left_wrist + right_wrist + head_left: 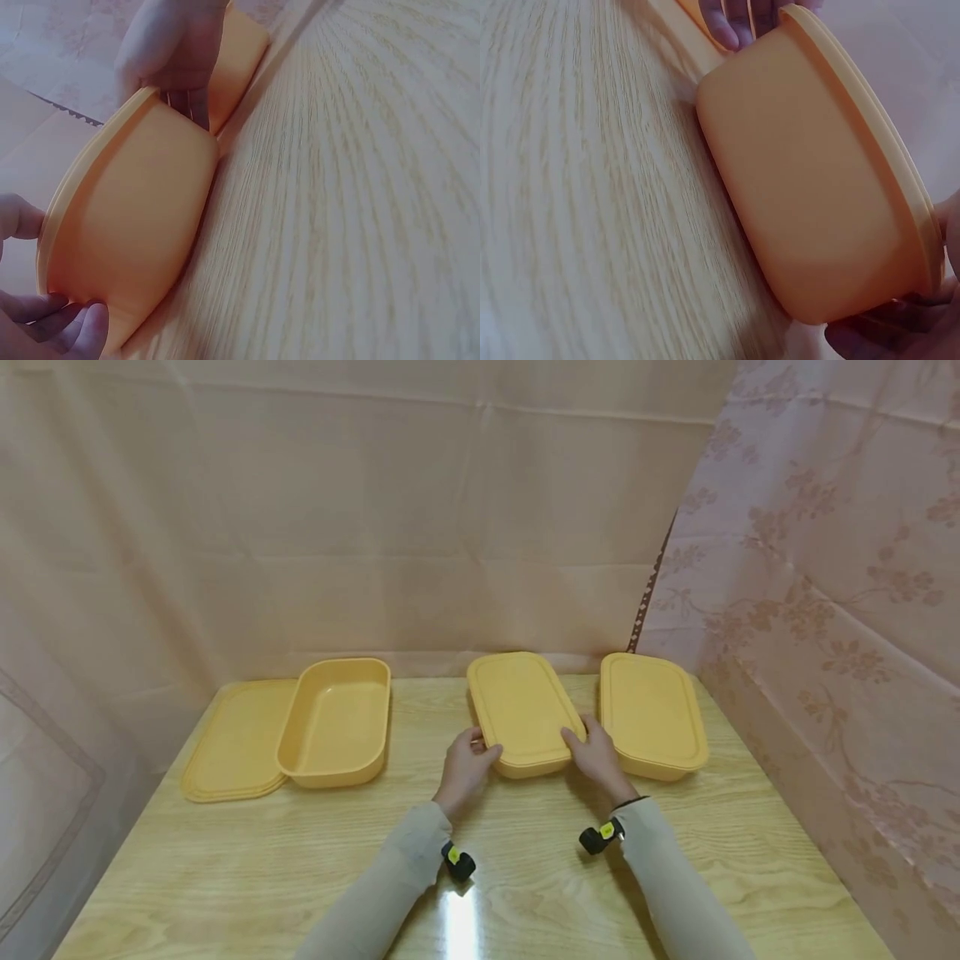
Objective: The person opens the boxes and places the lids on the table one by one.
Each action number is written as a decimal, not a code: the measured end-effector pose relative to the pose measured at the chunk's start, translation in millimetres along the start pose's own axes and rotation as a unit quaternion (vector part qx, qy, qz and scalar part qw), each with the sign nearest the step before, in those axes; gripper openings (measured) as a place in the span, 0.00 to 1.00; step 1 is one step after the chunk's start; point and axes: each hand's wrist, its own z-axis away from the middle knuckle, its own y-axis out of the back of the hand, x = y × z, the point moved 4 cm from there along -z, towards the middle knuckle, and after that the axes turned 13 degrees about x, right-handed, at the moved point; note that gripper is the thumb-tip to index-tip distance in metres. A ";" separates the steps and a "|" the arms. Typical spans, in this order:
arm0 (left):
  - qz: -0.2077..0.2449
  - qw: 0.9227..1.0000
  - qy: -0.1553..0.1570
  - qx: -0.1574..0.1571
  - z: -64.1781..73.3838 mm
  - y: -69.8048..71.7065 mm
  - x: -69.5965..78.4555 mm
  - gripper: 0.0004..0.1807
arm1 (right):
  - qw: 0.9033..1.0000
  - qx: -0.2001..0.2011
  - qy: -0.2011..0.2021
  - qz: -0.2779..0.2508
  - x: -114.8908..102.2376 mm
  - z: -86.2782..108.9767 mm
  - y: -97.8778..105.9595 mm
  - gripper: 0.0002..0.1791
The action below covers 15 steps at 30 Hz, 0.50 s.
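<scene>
A yellow lidded food container (525, 710) stands on the wooden table, slightly turned, between both hands. My left hand (467, 768) grips its near left corner, thumb on the lid's edge and fingers against the side wall. At the near right corner my right hand (596, 756) holds it the same way, thumb on top. In the left wrist view the container's side wall (142, 217) shows with fingers under the lid's rim. The right wrist view shows the container's near end (802, 180) with its base on or very close to the table.
Just right of the right hand stands another lidded yellow container (652, 714). On the left an open yellow container (337, 718) overlaps the edge of yellow lids (243, 739) lying flat. Cloth curtains (420, 527) hang behind the table (262, 868) and at its sides.
</scene>
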 end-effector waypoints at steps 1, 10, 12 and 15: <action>0.000 1.000 0.001 0.000 0.0 0.1 -0.2 0.25 | 1.000 -0.001 0.004 -0.002 0.7 0.3 0.3 0.27; -0.003 1.000 -0.001 -0.008 0.9 -1.2 0.9 0.26 | 1.000 -0.006 0.014 -0.014 3.1 4.9 6.5 0.27; -0.004 1.000 -0.003 -0.012 0.5 -2.1 0.9 0.26 | 1.000 -0.010 0.016 -0.018 3.8 5.6 8.0 0.26; -0.007 1.000 -0.004 -0.017 -0.7 -3.6 -0.4 0.27 | 0.999 -0.020 0.021 -0.019 5.0 7.0 10.0 0.26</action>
